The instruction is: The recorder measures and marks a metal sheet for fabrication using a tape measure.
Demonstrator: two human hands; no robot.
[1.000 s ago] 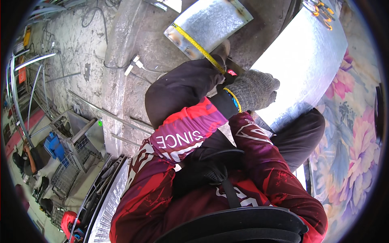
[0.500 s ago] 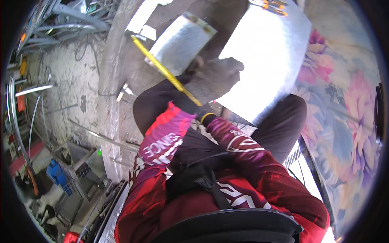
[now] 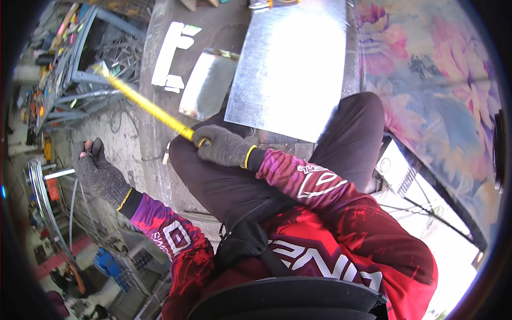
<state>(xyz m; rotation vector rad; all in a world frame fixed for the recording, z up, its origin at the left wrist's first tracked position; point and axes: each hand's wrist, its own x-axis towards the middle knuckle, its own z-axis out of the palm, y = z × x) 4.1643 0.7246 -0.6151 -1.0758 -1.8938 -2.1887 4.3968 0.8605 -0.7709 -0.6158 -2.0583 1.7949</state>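
Yellow tape measure blade (image 3: 144,104), extended stiffly, right hand (image 3: 224,146) fingers clamped around it

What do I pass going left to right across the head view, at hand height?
Left hand → yellow tape measure blade → right hand → large metal sheet → flowered cloth.

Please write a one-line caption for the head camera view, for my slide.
Gloved right hand grips a yellow tape measure over the lap, gloved left hand raised aside, sheet metal lying ahead.

Head-worn fisheye looking down, seemingly close
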